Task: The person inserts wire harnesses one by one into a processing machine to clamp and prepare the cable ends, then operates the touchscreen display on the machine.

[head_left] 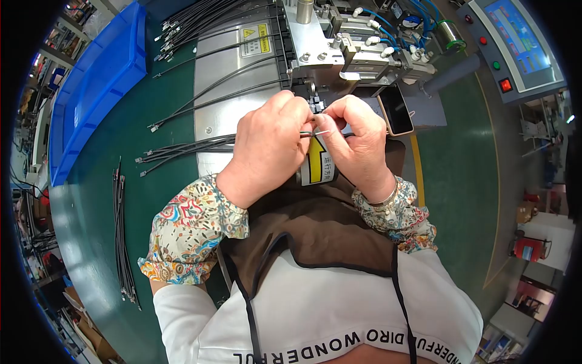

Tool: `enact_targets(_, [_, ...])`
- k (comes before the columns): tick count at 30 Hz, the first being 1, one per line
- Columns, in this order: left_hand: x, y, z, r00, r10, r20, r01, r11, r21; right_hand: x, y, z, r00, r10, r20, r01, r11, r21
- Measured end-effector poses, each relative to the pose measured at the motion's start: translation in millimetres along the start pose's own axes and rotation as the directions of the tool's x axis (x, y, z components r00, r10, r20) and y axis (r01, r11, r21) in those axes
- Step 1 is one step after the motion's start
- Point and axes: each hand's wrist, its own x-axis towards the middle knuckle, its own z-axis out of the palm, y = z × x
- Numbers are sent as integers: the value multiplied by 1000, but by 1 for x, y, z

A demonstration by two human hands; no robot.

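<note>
My left hand is closed on black cables that run out to the left over the metal plate. Close beside it, my right hand pinches a thin wire end, pale at its tip. Both sets of fingertips nearly meet in front of the machine's small feed wheel area. Below the fingers shows a yellow arrow label.
Several black cables lie across the metal plate. A cable bundle rests on the green table, near a blue tray. Pneumatic cylinders stand ahead; a control screen is at the right.
</note>
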Motion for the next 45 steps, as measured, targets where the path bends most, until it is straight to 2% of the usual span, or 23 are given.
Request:
enact_targets(2, [-1, 2, 1, 1000, 0, 10, 0, 1000, 6, 1, 0, -1, 1000, 28, 6, -29, 999, 18])
enact_targets(5, [-2, -2, 6, 999, -9, 42, 16, 985, -171, 3, 8, -2, 931, -356, -82, 332, 918, -216])
enact_targets(6, [-2, -2, 6, 998, -3, 61, 13, 987, -158, 2, 8, -6, 919, -390, -53, 367, 897, -248])
enact_targets(9, [-1, -3, 6, 995, 2, 96, 5, 997, -73, -1, 32, 1, 952, -279, -129, 255, 951, -173])
enact_targets(10, [0, -4, 4, 995, -1, 95, 3, 1000, -16, -4, 38, 1, 988, -88, -128, 88, 996, -4])
enact_targets(11, [1, -5, 2, 996, -5, 93, 1, 999, 42, -7, 40, 2, 988, 120, -92, -105, 983, 151])
enact_targets(13, [2, -6, 3, 995, 24, 93, -34, 994, 105, -10, 49, 7, 951, 309, 4, -290, 888, 358])
enact_targets(16, [2, -14, 8, 991, 69, 117, -91, 977, 195, -7, 54, 12, 910, 411, 61, -385, 778, 496])
enact_targets(19, [5, -19, 10, 984, 112, 136, -146, 952, 270, -9, 54, 10, 900, 432, 57, -421, 830, 366])
enact_targets(22, [7, -16, 12, 983, 120, 138, -154, 948, 277, -12, 52, 11, 948, 309, -74, -292, 939, 184])
enact_targets(27, [11, -14, 11, 983, 74, 168, -122, 949, 291, -11, 54, 15, 945, 317, -84, -295, 933, 208])
enact_targets(30, [11, -12, 7, 982, 38, 186, -98, 941, 325, -6, 49, 12, 948, 313, -65, -301, 943, 145])
enact_targets(37, [11, -19, 10, 985, 69, 160, -107, 963, 245, -9, 52, 16, 933, 356, -46, -346, 925, 157])
enact_targets(40, [10, -20, 10, 990, 72, 124, -96, 975, 201, -8, 50, 17, 950, 297, -94, -278, 944, 176])
enact_targets(42, [11, -19, 9, 990, 46, 134, -71, 979, 191, -8, 51, 16, 946, 316, -76, -298, 937, 183])
enact_targets(45, [11, -20, 11, 983, 116, 140, -147, 961, 234, -8, 54, 15, 927, 372, -44, -355, 911, 210])
